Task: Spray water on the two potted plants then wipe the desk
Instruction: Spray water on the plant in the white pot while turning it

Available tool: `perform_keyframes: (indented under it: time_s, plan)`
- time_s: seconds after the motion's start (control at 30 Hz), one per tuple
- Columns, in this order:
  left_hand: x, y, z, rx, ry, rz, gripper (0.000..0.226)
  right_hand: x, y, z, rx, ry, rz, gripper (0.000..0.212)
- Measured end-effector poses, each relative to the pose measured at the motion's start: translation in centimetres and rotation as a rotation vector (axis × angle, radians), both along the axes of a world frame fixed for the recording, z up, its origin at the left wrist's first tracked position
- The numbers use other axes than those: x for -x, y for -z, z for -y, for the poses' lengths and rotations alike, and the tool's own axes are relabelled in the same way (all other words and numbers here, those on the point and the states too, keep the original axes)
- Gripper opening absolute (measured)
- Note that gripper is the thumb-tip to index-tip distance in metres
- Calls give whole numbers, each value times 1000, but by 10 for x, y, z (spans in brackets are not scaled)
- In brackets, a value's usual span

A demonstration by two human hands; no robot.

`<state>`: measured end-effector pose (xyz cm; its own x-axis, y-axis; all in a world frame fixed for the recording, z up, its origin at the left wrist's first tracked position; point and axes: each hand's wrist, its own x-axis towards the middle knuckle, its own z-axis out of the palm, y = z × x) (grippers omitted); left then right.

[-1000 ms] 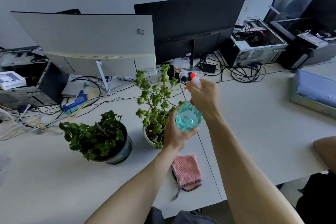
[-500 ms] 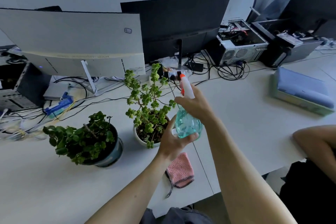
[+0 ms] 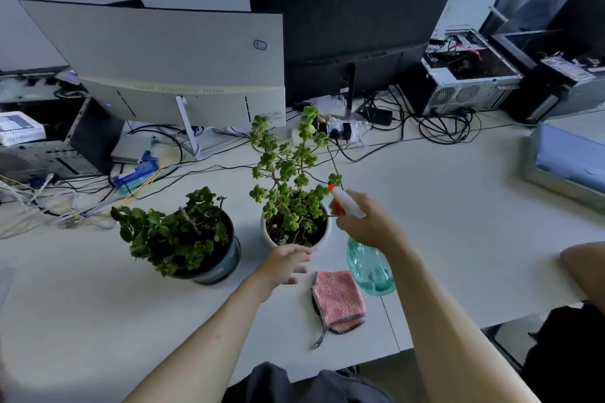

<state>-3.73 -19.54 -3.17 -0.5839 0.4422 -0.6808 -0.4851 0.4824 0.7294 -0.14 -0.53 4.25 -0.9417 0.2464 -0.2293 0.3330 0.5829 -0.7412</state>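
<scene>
My right hand (image 3: 366, 222) grips the white and orange head of a teal spray bottle (image 3: 371, 268), its nozzle pointing left at the tall plant in the white pot (image 3: 322, 234). My left hand (image 3: 283, 267) hovers open just in front of that pot, holding nothing. A bushier plant sits in a dark blue pot (image 3: 217, 267) to the left. A pink cloth (image 3: 339, 301) lies on the white desk (image 3: 442, 222) just below the bottle.
Two monitors (image 3: 183, 65) stand behind the plants, with tangled cables (image 3: 442, 131), a power strip and open computer cases (image 3: 465, 75) along the back. A blue-topped box (image 3: 569, 160) sits at the right. Another person's arm (image 3: 586, 268) rests at the desk's right edge.
My left hand has let go of the bottle's base and dropped toward the desk. My right hand has carried the bottle down and right, tilting its nozzle at the white-potted plant.
</scene>
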Motion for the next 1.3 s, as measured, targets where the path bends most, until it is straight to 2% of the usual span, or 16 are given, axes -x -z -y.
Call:
perform_keyframes:
  time_s: [0.03,0.17,0.37,0.47,0.6,0.73,0.87,1.03,1.17,1.3]
  plan:
    - [3,3,4,11,-48,19,24,-1,4,2,-6,-6,37,9]
    - [15,16,17,43,-237,36,22,-8,18,8,17,10,210,39]
    - [24,30,25,74,-425,42,27,-13,39,23,-133,-57,351,48]
    - [26,32,25,68,-477,58,26,-19,43,30,-162,-67,366,36]
    - [27,37,24,37,-572,195,13,-23,50,41,-205,-89,372,26]
    - [23,40,19,-27,-606,310,17,-29,47,45,-139,4,379,29]
    - [20,42,12,-105,-641,433,23,-34,41,44,-108,-16,372,36]
    - [16,52,0,-234,-786,569,24,-39,38,37,-94,-28,320,27]
    - [5,59,-7,-329,-894,547,35,-47,37,29,-77,20,306,27]
    - [2,58,0,-274,-924,453,40,-50,34,19,-46,-43,337,22]
